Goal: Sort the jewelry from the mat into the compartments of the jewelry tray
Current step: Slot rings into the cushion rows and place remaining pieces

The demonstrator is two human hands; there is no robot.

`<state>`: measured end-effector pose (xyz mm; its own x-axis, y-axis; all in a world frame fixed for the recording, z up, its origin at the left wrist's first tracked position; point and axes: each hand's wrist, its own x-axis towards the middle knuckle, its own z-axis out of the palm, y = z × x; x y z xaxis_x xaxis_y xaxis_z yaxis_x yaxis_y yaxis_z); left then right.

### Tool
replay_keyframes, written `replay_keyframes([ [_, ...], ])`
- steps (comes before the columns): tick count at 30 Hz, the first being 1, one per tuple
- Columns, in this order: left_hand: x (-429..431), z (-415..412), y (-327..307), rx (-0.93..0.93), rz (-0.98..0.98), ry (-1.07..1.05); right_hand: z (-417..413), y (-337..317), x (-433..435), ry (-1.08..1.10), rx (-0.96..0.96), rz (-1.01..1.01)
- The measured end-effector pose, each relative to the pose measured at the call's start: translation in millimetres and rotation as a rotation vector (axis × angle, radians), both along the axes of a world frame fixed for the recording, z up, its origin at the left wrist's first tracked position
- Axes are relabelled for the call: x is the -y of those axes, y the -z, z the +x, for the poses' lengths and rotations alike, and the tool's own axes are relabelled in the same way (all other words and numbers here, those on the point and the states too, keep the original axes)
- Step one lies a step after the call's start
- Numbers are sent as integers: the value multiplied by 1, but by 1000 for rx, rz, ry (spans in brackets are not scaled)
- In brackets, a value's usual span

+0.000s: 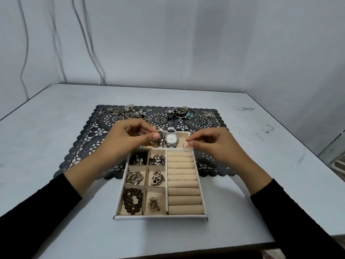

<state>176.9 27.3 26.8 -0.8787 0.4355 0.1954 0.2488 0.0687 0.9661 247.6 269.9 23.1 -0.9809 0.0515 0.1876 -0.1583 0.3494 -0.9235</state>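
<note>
Pinching thin ring (185, 145) in my right hand (211, 142) over tray (160, 217); my left hand (128, 135) pinches small metal piece (160, 135), type unclear.

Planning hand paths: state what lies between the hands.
Head view: a silver white-dial wristwatch, lying in the beige jewelry tray's far compartment, between the left hand pinching a dark watch and the right hand pinching a thin ring.

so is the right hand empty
No, the right hand pinches a thin ring over the far end of the jewelry tray.
</note>
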Motion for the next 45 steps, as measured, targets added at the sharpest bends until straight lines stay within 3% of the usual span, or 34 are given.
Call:
replay_keyframes([
  [21, 0, 3, -3, -25, -46, -43, 1, -6, -2, -127, -85, 517],
  [45, -2, 4, -4, -5, 12, -11, -10, -11, -6, -263, -8, 522],
])
